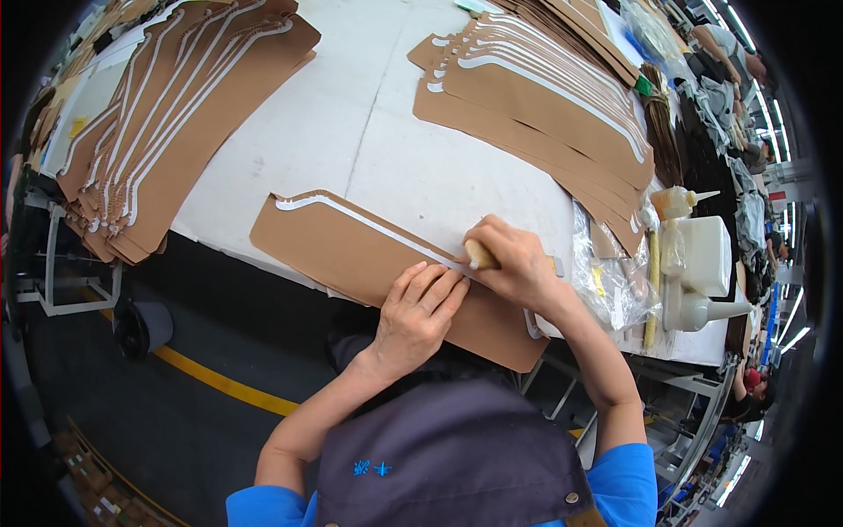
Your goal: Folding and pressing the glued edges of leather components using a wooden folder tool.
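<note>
- Through the head view I have both bare hands at the near side of a white counter (pixel 316 105).
- The brown panel (pixel 303 250) being worked on lies in front of the person, slanting down to the right, its lower edge at the counter's near side.
- I see a white strip (pixel 356 218) along the panel's far edge, curving at its left end; the hands cover part of it.
- The left hand (pixel 418 309) is spread, palm down, gripping nothing, its fingertips resting on the panel beside the strip.
- The right hand (pixel 514 262) is curled around a pale tan tool (pixel 482 256), just beyond the left fingertips at the panel's far edge; I can't make out the tool's working end.
- Far left, I have a fanned stack of brown panels (pixel 206 127) with white strips.
- Another fanned pile of strip-edged panels (pixel 527 110) lies on the far right of the counter.
- Right of the right forearm sit a clear plastic bag (pixel 615 294), a yellow stick (pixel 652 290), a square white container (pixel 709 255), a white nozzle bottle (pixel 694 311) and an amber one (pixel 673 203).
- Down left, I see a dark bucket (pixel 147 327) on the floor (pixel 255 334), near a yellow line (pixel 224 384).
</note>
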`<state>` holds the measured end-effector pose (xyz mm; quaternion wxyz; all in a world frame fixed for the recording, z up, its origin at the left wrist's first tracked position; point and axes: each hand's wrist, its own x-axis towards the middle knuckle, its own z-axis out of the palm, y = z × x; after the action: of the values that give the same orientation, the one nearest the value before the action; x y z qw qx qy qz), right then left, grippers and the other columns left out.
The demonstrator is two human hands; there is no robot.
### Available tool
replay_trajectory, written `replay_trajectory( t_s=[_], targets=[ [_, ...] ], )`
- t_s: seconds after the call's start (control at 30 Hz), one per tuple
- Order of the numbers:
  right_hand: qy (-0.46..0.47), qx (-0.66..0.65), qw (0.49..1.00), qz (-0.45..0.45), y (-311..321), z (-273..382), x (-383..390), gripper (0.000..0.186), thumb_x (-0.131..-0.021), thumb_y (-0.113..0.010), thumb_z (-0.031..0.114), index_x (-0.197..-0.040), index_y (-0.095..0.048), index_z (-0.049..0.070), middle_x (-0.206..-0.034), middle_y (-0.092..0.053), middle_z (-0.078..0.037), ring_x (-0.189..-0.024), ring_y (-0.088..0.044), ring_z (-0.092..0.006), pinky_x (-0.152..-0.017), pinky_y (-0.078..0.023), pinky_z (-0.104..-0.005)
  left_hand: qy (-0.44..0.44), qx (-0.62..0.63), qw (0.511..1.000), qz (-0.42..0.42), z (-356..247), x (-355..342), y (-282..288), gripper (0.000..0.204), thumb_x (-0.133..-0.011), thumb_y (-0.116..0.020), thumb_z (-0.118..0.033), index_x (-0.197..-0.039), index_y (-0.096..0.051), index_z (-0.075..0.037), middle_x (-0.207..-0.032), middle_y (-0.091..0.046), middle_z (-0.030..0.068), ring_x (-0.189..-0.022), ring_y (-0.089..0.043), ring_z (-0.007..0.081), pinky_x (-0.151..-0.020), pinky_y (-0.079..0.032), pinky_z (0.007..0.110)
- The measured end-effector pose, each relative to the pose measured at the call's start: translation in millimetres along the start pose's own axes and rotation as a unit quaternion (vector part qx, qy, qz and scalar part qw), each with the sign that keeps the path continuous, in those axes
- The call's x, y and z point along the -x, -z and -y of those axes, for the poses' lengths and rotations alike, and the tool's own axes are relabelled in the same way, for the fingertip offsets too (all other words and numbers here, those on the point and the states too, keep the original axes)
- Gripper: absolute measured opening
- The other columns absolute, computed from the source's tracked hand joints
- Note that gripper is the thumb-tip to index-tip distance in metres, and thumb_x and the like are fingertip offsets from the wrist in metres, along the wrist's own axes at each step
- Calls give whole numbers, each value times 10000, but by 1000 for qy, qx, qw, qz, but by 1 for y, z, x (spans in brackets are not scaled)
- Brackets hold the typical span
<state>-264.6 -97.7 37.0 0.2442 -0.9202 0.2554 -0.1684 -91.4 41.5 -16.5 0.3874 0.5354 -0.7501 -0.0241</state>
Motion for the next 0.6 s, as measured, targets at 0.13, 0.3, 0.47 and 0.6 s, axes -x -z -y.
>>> replay_trajectory(
  t_s=[0.13, 0.3, 0.47, 0.6],
  targets=[
    [32, 57, 997, 46, -6, 11, 2, 287, -797, -709, 37, -1069, -619, 42, -1030, -613, -108, -919, -677, -311, -669, -564, -425, 12, -16, 999, -27, 1, 4, 2, 359, -834, -699, -44, -1189, -740, -6, -1313, -667, 142, -1302, -592, 305, -1129, -444, 495],
    [83, 138, 985, 58, -11, 12, 1, 240, -809, -708, 76, -1015, -593, 37, -975, -578, -119, -902, -659, -316, -681, -569, -418, 6, -28, 1000, -6, 3, 5, 1, 319, -857, -722, -72, -1167, -740, -1, -1309, -670, 163, -1323, -592, 324, -1132, -440, 503],
    [-5, 104, 994, 19, -23, 15, 5, 261, -847, -760, 104, -1034, -589, 39, -970, -594, -122, -860, -663, -326, -681, -546, -412, 3, -39, 999, -13, 3, 6, 0, 330, -882, -715, -78, -1200, -721, 10, -1329, -672, 163, -1315, -601, 321, -1135, -440, 499],
    [-33, 59, 998, -12, -17, 17, 4, 281, -824, -761, 102, -1025, -576, 35, -984, -595, -130, -892, -671, -330, -678, -551, -428, 0, -39, 999, -16, 4, 4, 1, 345, -887, -709, -70, -1221, -712, 15, -1325, -679, 155, -1309, -613, 314, -1137, -446, 486]
  ],
)
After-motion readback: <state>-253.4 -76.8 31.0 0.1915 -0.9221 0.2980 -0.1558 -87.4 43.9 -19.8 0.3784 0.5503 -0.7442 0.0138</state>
